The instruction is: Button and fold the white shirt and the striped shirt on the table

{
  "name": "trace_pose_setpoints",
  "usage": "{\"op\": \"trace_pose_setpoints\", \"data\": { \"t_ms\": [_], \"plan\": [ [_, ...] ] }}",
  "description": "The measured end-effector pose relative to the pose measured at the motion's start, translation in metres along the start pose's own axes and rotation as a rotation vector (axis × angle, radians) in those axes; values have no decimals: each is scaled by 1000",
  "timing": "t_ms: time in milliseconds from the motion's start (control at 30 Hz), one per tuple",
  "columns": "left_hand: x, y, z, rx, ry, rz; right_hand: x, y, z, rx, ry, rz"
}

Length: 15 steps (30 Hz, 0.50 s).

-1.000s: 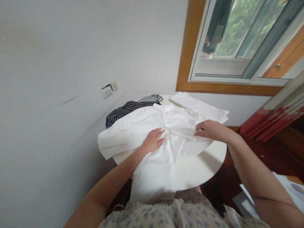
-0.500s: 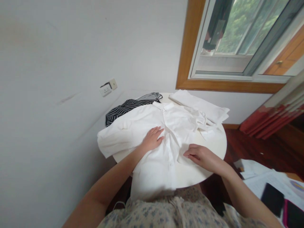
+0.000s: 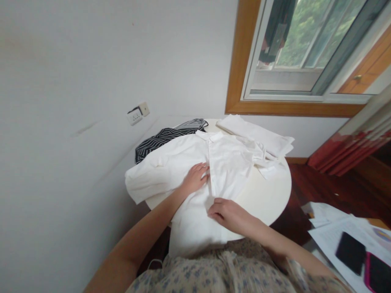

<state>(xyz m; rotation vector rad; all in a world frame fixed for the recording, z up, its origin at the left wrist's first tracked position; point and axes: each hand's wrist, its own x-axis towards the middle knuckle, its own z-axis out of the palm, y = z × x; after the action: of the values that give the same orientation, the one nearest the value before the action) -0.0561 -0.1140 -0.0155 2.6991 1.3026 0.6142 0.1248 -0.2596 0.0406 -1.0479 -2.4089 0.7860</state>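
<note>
A white button-front shirt lies spread over a round white table, its collar toward the wall and its lower part hanging over the near edge. My left hand rests flat on the shirt, fingers spread, left of the front placket. Lower down, my right hand pinches the front edge of the shirt near the placket, fingers closed on the cloth. The sleeve on the left reaches past the table edge; the one on the right is bunched.
Behind the shirt lie a black-and-white striped garment and a folded white cloth. A wall socket is at left, a wood-framed window at right. Papers and two dark phones lie at lower right.
My right hand has moved left, drawing the shirt's right front edge across toward the middle. My left hand has stayed in place on the shirt.
</note>
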Motion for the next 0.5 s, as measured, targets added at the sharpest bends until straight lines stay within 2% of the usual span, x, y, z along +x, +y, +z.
{"op": "trace_pose_setpoints", "data": {
  "t_ms": [67, 133, 233, 400, 500],
  "plan": [
    [1, -1, -3, -74, 34, 5, 0, 6, 11, -66, -42, 68],
    [3, 0, -7, -147, 63, 2, -2, 9, 13, -69, -42, 98],
    [7, 5, -14, -195, 36, -1, -4, 7, 5, -20, -53, 55],
    [12, 20, -15, -199, -100, 6, -8, 2, -13, 94, -75, -61],
    [10, 26, -12, -228, -122, -23, -16, 12, -26, 145, 17, 9]
  ]
}}
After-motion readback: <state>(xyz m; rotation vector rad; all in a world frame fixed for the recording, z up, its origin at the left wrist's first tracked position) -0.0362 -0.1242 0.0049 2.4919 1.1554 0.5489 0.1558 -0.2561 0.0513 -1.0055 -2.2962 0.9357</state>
